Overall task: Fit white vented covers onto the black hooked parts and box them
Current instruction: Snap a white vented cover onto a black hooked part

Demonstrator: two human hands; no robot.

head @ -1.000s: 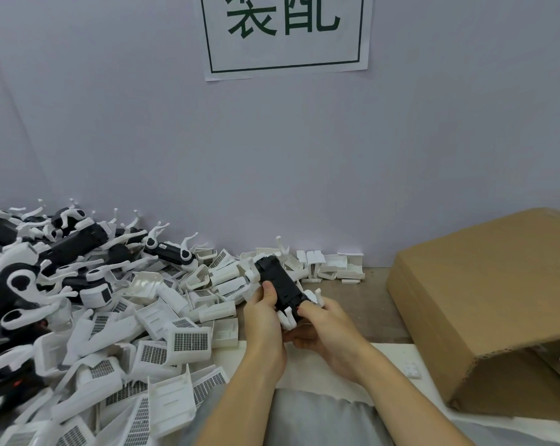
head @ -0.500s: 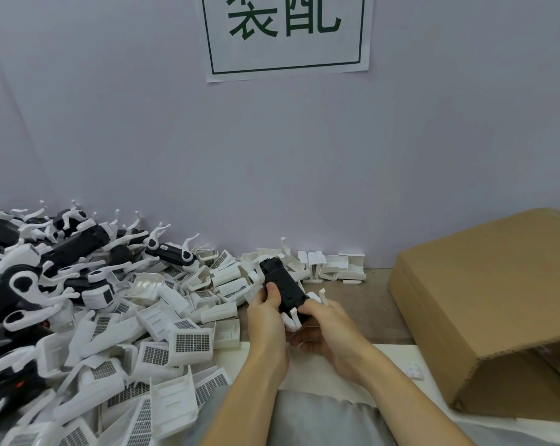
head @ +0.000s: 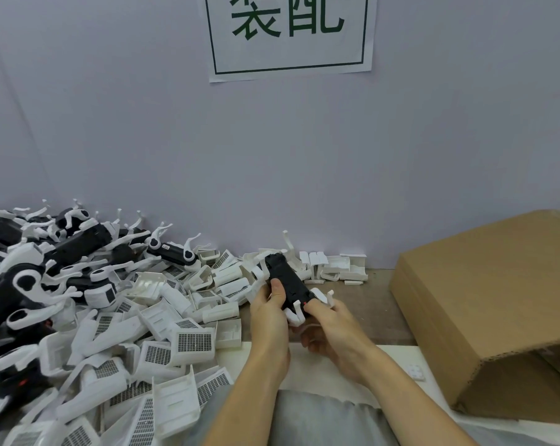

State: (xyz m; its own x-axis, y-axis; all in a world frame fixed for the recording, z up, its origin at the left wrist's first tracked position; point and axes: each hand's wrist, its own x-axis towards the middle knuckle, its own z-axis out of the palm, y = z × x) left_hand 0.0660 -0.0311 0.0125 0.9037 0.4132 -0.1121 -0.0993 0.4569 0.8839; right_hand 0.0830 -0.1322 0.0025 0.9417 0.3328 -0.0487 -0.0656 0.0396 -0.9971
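Right above the front edge of the surface (head: 368,320), a black hooked part (head: 288,283) is held tilted between both hands. The left hand (head: 269,317) wraps its near end, thumb on top; the right hand (head: 331,333) pinches its white hooks. White vented covers (head: 193,341) lie heaped to the left, a cardboard box (head: 484,304) on the right.

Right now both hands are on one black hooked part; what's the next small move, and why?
Probably free the left hand to pick a white vented cover from the pile just left of it. The black hooked part, gripped by both hands (right hand), shows bare black on top with no cover visible on it.
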